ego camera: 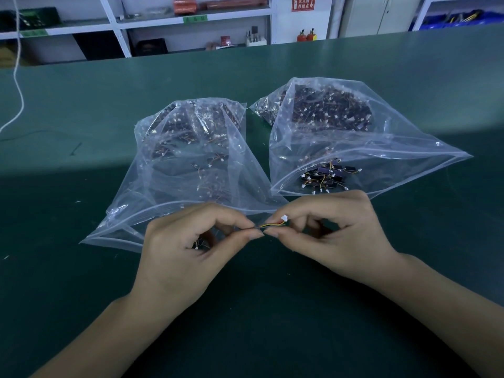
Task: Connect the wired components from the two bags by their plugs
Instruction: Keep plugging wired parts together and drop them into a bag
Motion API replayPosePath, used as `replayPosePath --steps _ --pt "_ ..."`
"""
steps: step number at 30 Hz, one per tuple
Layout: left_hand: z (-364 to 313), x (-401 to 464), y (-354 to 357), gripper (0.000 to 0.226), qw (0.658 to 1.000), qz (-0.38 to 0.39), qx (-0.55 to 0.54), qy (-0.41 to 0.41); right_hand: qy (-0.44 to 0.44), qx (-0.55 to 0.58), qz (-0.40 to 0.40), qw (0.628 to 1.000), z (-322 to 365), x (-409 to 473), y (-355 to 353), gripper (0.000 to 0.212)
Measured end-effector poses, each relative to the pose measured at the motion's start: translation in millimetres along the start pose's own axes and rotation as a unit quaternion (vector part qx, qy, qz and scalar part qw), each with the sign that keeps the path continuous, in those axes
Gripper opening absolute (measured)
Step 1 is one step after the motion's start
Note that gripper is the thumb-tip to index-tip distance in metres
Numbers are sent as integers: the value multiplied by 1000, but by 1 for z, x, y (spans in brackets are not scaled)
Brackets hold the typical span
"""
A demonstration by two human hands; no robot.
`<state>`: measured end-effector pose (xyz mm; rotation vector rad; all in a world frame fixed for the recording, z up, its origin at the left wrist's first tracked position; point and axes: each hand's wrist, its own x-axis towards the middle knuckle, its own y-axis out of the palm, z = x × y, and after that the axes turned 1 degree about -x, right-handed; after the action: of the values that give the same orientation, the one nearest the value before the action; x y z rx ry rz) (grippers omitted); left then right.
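Two hands, left hand (185,249) and right hand (335,230), pinch thin yellow-red wires with a small white plastic plug (284,218) just before the left clear plastic bag (152,192); steady alignment should precede pushing plugs together.

Left hand (188,241) and right hand (335,233) meet fingertip-to-fingertip (both pinching).

Two hands (261,241) pinching wired component (274,224), two bags (354,137)

Factory workshop: green workbench (81,268), stocked shelving (191,20)
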<state>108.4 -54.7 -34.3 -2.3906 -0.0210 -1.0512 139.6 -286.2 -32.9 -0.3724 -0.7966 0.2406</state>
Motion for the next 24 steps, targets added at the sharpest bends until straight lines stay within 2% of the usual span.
replayPosePath --steps 24 --pt "-3 1 1 8 1000 -13 15 -2 31 34 7 999 0 -3 4 9"
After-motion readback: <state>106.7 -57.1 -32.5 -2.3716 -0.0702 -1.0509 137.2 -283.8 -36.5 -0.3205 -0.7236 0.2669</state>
